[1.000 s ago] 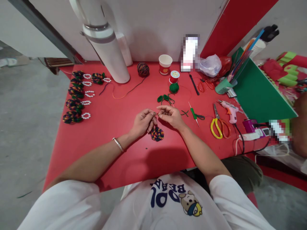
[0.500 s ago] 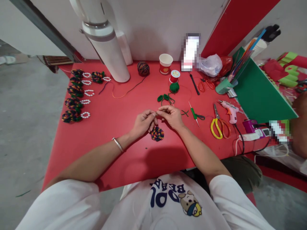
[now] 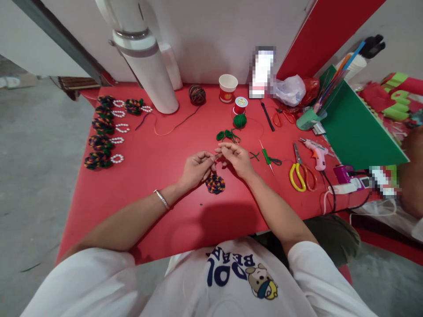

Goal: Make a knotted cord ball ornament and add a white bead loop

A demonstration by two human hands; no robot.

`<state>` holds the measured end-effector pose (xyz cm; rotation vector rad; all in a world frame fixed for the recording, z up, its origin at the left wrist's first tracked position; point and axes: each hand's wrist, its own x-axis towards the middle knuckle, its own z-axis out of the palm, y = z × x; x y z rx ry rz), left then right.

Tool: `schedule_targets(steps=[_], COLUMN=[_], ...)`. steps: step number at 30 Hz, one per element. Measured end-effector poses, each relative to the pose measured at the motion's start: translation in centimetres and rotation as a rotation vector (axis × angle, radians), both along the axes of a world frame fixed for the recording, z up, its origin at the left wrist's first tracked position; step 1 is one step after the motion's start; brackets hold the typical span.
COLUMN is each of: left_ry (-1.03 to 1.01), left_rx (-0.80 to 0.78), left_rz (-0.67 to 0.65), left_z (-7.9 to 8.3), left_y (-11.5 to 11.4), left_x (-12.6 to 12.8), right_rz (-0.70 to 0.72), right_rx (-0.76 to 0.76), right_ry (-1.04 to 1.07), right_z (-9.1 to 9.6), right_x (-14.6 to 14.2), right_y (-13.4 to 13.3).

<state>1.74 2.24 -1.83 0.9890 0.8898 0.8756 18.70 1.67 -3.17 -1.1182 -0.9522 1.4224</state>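
Observation:
In the head view my left hand point(image 3: 198, 168) is closed in a pinch at the middle of the red table. A round crocheted piece point(image 3: 215, 184) of dark, orange and purple yarn hangs just below its fingers. My right hand point(image 3: 236, 158) meets the left fingertips, its thumb and forefinger pinched together. Something thin shows between the two hands, too small to name. Just beyond them lie green yarn loops point(image 3: 228, 135) and a ball of green yarn point(image 3: 240, 120). A green-handled crochet hook point(image 3: 267, 157) lies right of my right hand.
Several yarn pieces with bead loops point(image 3: 101, 142) line the left side. A white flask point(image 3: 150, 72), multicolour yarn ball point(image 3: 197, 94), paper cup point(image 3: 228, 88) and thread spool point(image 3: 241, 105) stand behind. Scissors point(image 3: 298, 169) and a pink glue gun point(image 3: 317, 154) lie right, by a green board point(image 3: 363, 125).
My right hand has shifted slightly up and left, its fingers now a little more raised. The crocheted piece has swung slightly left and up. My left hand is almost where it was.

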Motion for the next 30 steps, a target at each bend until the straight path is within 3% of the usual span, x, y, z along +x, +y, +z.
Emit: schedule_targets(steps=[9, 19, 30], left_ry=[0.038, 0.118, 0.161], left_rx=[0.022, 0.017, 0.034], left_rz=[0.012, -0.033, -0.03], left_z=[-0.1, 0.1, 0.1], left_y=[-0.1, 0.1, 0.1], left_x=[0.2, 0.0, 0.1], right_rz=[-0.005, 0.002, 0.028], right_rx=[0.018, 0.1, 0.347], right_ry=[-0.118, -0.211, -0.483], right_z=[-1.2, -0.5, -0.3], right_x=[0.0, 0.6, 0.7], right_y=[0.2, 0.4, 0.1])
